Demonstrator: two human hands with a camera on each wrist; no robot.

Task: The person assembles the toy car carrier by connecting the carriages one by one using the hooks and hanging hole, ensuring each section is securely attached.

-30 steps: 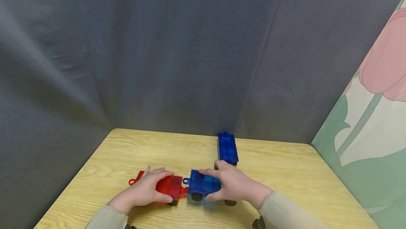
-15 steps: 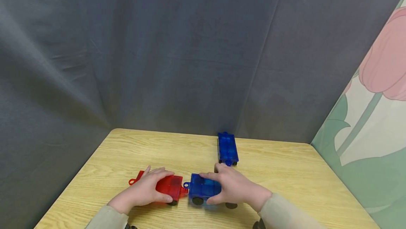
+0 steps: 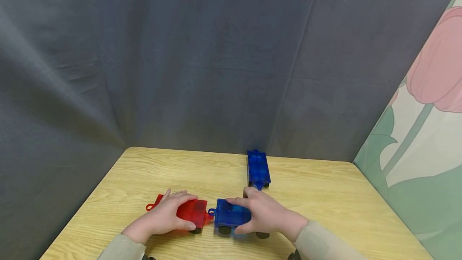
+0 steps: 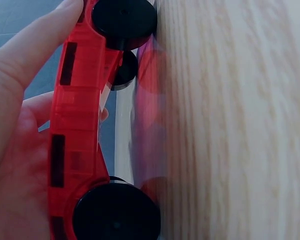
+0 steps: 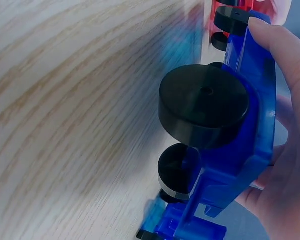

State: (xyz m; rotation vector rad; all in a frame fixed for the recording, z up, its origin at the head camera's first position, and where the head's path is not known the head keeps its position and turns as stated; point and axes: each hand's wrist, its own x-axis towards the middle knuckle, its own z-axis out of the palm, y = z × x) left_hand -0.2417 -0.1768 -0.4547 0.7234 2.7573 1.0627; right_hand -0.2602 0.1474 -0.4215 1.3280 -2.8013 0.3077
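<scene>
My left hand (image 3: 166,216) grips a translucent red toy wagon (image 3: 193,212) across its sides, the thumb along the near edge. Black wheels and the red flank (image 4: 77,115) fill the left wrist view, close above the wood. Over a translucent blue toy wagon (image 3: 231,212) arches my right hand (image 3: 265,213), pinching it between thumb and fingers. The blue wagon's ring (image 3: 212,212) meets the red hitch (image 3: 209,217); whether they are hooked I cannot tell. In the right wrist view the blue wagon (image 5: 240,145) has black wheels near the tabletop.
Behind my right hand, a second blue wagon (image 3: 258,166) stands lengthwise near the table's back edge. The wooden table (image 3: 173,164) borders a dark grey curtain (image 3: 216,71). A panel with painted tulips (image 3: 426,132) rises on the right.
My right hand has brought the blue wagon slightly down the head view, its ring coming to the red hitch. The left hand and red wagon have stayed nearly still.
</scene>
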